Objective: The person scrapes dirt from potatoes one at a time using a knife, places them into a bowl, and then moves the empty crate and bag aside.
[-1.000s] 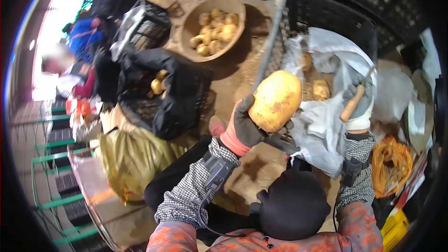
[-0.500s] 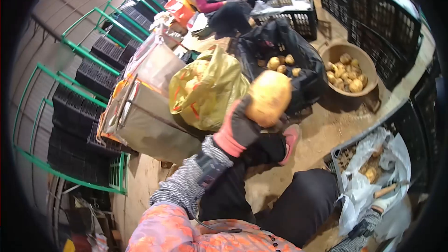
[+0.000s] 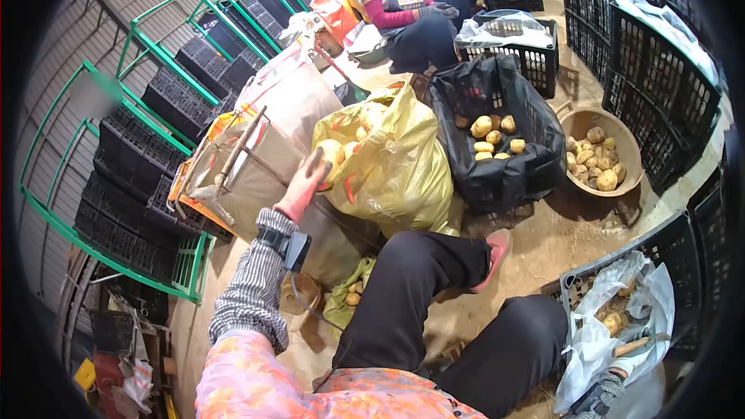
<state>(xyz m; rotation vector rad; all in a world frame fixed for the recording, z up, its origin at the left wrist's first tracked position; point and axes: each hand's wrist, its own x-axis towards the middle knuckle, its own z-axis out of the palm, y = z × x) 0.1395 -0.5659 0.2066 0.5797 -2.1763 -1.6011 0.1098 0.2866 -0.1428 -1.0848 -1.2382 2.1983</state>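
Observation:
My left hand (image 3: 303,186), in a pink and dark glove, is closed on a large potato (image 3: 332,154). It is stretched out to the rim of the yellow plastic bag (image 3: 396,167), which has more potatoes inside its mouth. Low at the right, my right hand (image 3: 632,365), in a pale glove, grips a small wooden-handled tool (image 3: 630,347); the fingers are partly out of sight. The tool lies over a crate (image 3: 568,283) lined with clear plastic (image 3: 578,357), where several potatoes (image 3: 611,322) show.
Ahead stands a black-lined crate (image 3: 504,182) with several potatoes. Beside it is a tan basin (image 3: 632,140) of smaller potatoes. Stacked black crates (image 3: 656,85) line the right, green racks (image 3: 116,287) the left. Two people sit at the back. A small green bag (image 3: 337,310) lies by my leg.
My left hand has carried the large potato leftward, from in front of the black-lined crate to the yellow bag's rim. The view has shifted; my right hand stays at the lined crate.

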